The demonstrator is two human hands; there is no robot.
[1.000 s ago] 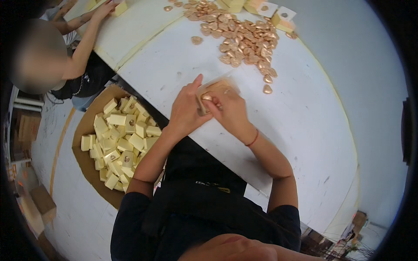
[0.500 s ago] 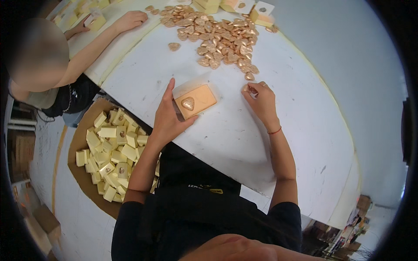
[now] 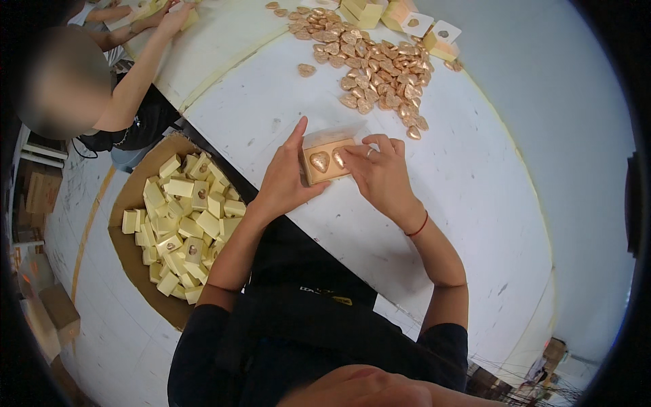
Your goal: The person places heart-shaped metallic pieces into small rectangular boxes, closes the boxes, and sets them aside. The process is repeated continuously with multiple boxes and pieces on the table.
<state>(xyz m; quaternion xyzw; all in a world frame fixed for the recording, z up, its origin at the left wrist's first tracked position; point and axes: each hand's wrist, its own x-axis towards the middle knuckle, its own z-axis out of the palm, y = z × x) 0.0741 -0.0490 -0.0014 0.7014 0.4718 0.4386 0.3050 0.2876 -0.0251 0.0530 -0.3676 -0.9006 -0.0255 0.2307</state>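
My left hand grips a small open box with a peach insert and a pale raised flap. The thumb and fingers lie along opposite sides of it. One shiny rose-gold foil heart sits in the insert's left half. Over the right half, my right hand pinches a second foil heart, partly hidden by its fingertips. Beyond the hands, a pile of similar foil hearts spreads over the white table.
A large cardboard carton full of pale yellow boxes stands on the floor at the left. More yellow boxes stand behind the pile. At the upper left, a co-worker's arm reaches over the table toward other boxes.
My right hand has moved left from the pile's near end to the box, bringing a foil heart. The co-worker's arms have shifted farther away along the table.
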